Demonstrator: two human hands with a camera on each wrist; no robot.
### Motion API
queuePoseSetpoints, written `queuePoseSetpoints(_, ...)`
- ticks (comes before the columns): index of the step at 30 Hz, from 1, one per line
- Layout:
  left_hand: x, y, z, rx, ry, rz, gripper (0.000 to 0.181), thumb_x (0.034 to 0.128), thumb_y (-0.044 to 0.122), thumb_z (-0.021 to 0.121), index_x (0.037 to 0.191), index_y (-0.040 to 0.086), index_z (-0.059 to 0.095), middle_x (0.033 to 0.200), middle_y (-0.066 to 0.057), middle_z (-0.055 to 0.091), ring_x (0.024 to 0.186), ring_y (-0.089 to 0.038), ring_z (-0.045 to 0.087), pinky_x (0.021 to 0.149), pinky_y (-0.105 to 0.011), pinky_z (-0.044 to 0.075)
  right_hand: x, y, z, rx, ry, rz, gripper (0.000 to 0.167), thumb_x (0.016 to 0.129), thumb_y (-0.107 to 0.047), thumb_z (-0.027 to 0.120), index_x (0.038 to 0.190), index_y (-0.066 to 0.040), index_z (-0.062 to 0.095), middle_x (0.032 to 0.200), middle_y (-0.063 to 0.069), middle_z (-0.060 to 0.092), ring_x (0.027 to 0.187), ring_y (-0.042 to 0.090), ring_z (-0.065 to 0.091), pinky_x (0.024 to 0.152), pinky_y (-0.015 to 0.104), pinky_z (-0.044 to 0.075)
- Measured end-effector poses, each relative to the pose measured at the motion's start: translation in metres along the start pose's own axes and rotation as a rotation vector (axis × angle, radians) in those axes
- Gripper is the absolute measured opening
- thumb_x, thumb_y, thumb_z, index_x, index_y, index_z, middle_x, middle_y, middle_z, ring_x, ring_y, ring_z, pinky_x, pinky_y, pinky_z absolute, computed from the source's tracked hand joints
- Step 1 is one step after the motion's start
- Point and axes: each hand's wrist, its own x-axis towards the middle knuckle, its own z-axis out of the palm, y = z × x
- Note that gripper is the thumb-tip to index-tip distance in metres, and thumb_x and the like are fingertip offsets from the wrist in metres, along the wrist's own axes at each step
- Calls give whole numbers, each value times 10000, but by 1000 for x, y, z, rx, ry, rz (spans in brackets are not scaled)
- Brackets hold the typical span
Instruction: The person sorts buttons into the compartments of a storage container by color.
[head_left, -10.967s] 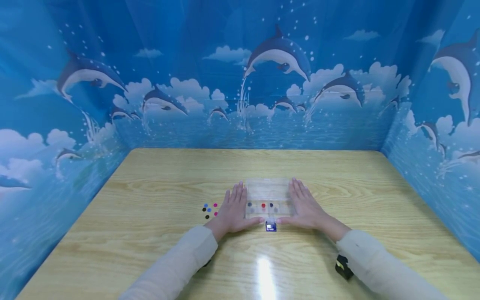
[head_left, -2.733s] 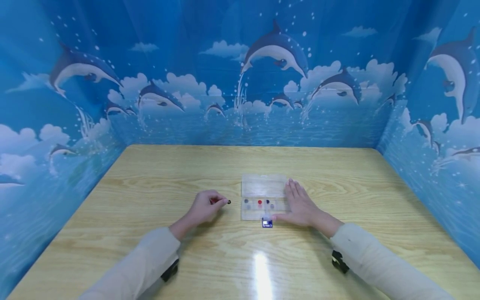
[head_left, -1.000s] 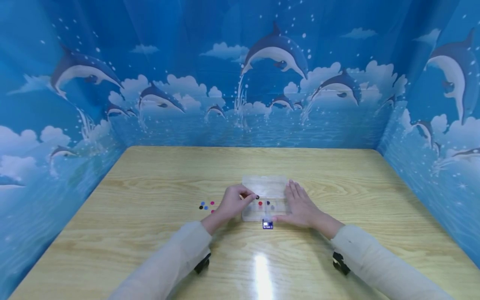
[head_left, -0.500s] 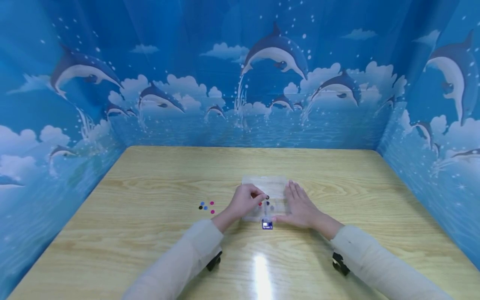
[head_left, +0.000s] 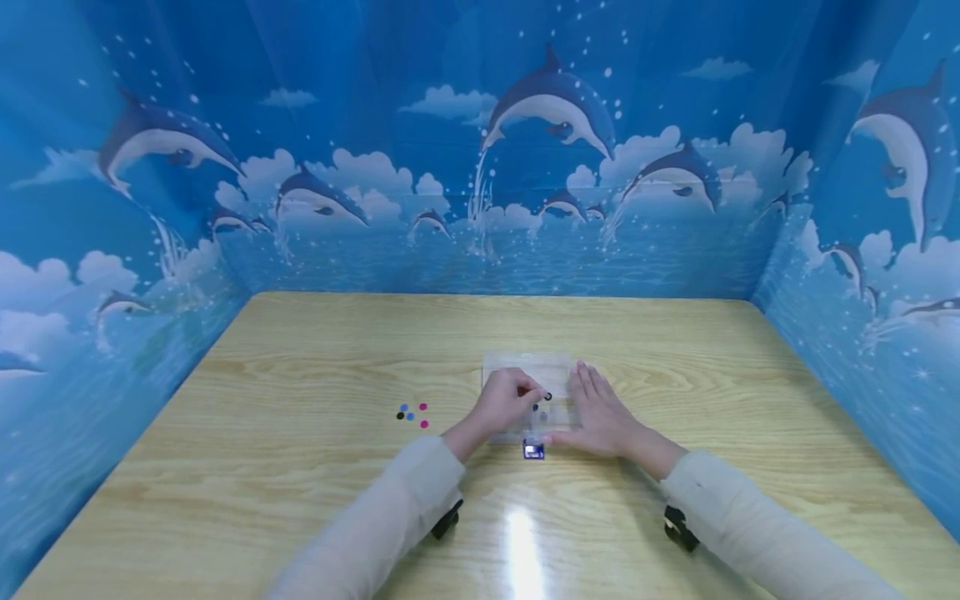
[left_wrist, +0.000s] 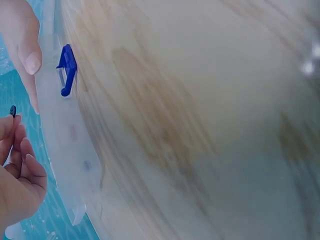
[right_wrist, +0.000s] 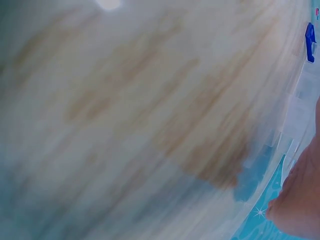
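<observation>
A clear plastic box (head_left: pixel 491 362) with a raised lid lies mid-table, a blue latch (head_left: pixel 533 451) on its near side. My left hand (head_left: pixel 504 400) pinches a small black button (head_left: pixel 548 397) above the box's right part; the left wrist view shows that button (left_wrist: pixel 13 111) between thumb and finger of the left hand (left_wrist: pixel 20 185). Along the right side of the box rests my right hand (head_left: pixel 606 419), fingers straight, thumb near the latch. A dark button (head_left: pixel 536 407) and a greyish one (head_left: pixel 543 416) show inside the box; the left hand covers its left part.
Left of the box, several loose buttons lie on the table: black (head_left: pixel 401 416), blue (head_left: pixel 410 417) and pink (head_left: pixel 424 424). A blue dolphin-print curtain (head_left: pixel 360 250) stands around the table's back and sides.
My left hand picked up a black button left of the box and has carried it rightward over the box. The right hand has stayed at the box's right side.
</observation>
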Motion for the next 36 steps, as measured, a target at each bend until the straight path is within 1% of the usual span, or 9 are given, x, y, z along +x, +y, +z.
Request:
queuePoseSetpoints(4, 2, 3, 5, 42, -8, 44, 124, 863, 110, 637, 854, 29, 730, 775, -64, 643, 643, -54, 464, 578, -135, 409, -1, -1, -1, 1, 0, -1, 1095, 784, -640, 567, 1418, 144, 140, 1502, 328, 54, 1397, 468, 71, 1145, 542, 113)
queuePoseSetpoints(9, 2, 7, 12, 63, -7, 75, 132, 868, 104, 626, 854, 25, 731, 773, -73, 644, 633, -44, 451, 568, -138, 398, -1, -1, -1, -6, 10, -5, 1088, 784, -625, 577, 1412, 152, 146, 1495, 338, 71, 1391, 478, 85, 1143, 543, 120)
queuePoseSetpoints(13, 3, 10, 17, 103, -11, 60, 135, 873, 113, 623, 853, 38, 734, 788, -56, 648, 639, -50, 469, 589, -147, 403, -1, -1, -1, 2, 8, -5, 1097, 779, -638, 570, 1412, 153, 147, 1494, 341, 66, 1392, 478, 81, 1143, 546, 120)
queuePoseSetpoints(17, 3, 12, 20, 144, -22, 44, 134, 876, 125, 622, 852, 55, 734, 817, -43, 671, 682, -77, 525, 638, -163, 426, -1, 0, -1, 15, -3, 0, 1105, 781, -655, 552, 1415, 150, 136, 1498, 334, 45, 1396, 471, 66, 1145, 544, 110)
queuePoseSetpoints(20, 5, 11, 22, 166, -17, 52, 132, 873, 131, 625, 845, 70, 738, 826, -39, 688, 714, -96, 556, 666, -172, 437, -1, 0, -1, 19, -10, 1, 1091, 791, -638, 552, 1416, 149, 129, 1500, 330, 34, 1399, 465, 57, 1148, 540, 104)
queuePoseSetpoints(23, 6, 10, 25, 187, -23, 44, 130, 874, 142, 626, 847, 82, 739, 830, -28, 690, 720, -89, 563, 674, -167, 449, -1, 0, -2, 24, -10, -3, 1080, 799, -623, 557, 1415, 152, 126, 1498, 334, 33, 1399, 467, 54, 1145, 546, 104)
queuePoseSetpoints(28, 7, 11, 29, 222, -38, 17, 124, 871, 153, 632, 850, 91, 737, 820, -17, 700, 675, -61, 564, 659, -150, 464, -1, 0, -2, 19, -6, -9, 1082, 796, -626, 559, 1411, 156, 135, 1493, 341, 44, 1397, 470, 61, 1144, 547, 112)
queuePoseSetpoints(33, 7, 13, 31, 236, -44, 7, 118, 866, 155, 641, 846, 95, 741, 774, -9, 712, 594, -36, 544, 605, -133, 452, -1, 1, -1, 9, 4, -16, 1082, 794, -625, 561, 1406, 164, 145, 1487, 352, 70, 1394, 472, 79, 1142, 545, 127)
queuePoseSetpoints(36, 7, 13, 32, 240, -52, -3, 116, 865, 157, 643, 844, 101, 742, 754, -4, 711, 555, -21, 541, 598, -125, 449, -1, 0, -2, 12, 5, -16, 1088, 792, -631, 559, 1405, 166, 145, 1485, 353, 76, 1393, 473, 83, 1140, 547, 133)
